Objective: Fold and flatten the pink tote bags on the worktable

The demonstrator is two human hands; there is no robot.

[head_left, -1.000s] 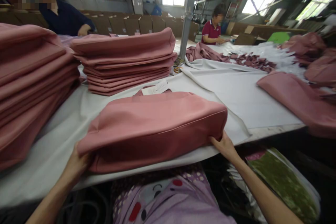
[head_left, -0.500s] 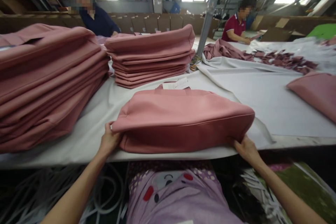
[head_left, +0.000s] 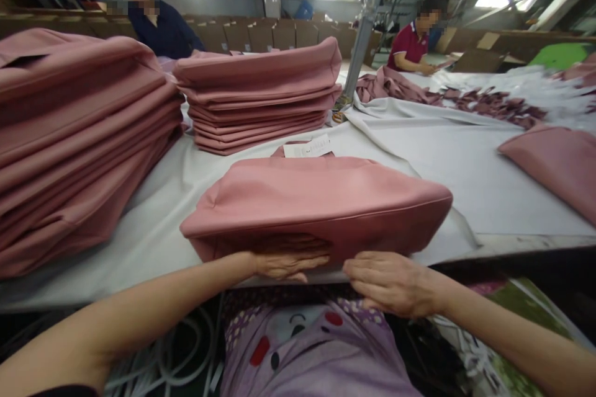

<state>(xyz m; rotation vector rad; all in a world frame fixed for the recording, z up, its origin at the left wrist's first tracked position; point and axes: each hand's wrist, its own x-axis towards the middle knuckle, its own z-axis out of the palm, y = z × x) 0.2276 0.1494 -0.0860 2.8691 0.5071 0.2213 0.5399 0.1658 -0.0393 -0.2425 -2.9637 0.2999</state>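
Observation:
A pink fabric bag [head_left: 316,205] lies flat on the white-covered table [head_left: 465,167] right in front of me, with a white paper tag [head_left: 307,149] at its far edge. My left hand [head_left: 284,263] presses flat against the middle of the bag's near side, fingers pointing right. Just beside it, my right hand [head_left: 395,282] rests palm down at the bag's near edge, fingers pointing left. Neither hand grips the fabric.
A tall stack of pink bags [head_left: 79,136] fills the left side, and a second stack [head_left: 261,96] stands behind the bag. Another pink bag [head_left: 554,161] lies at the right. Two people [head_left: 153,22] work at the far side, near a metal post [head_left: 361,25]. White cords [head_left: 177,347] hang under the table.
Both hands have left the bag's two near corners and come together at the middle of its near side. The bag has barely shifted.

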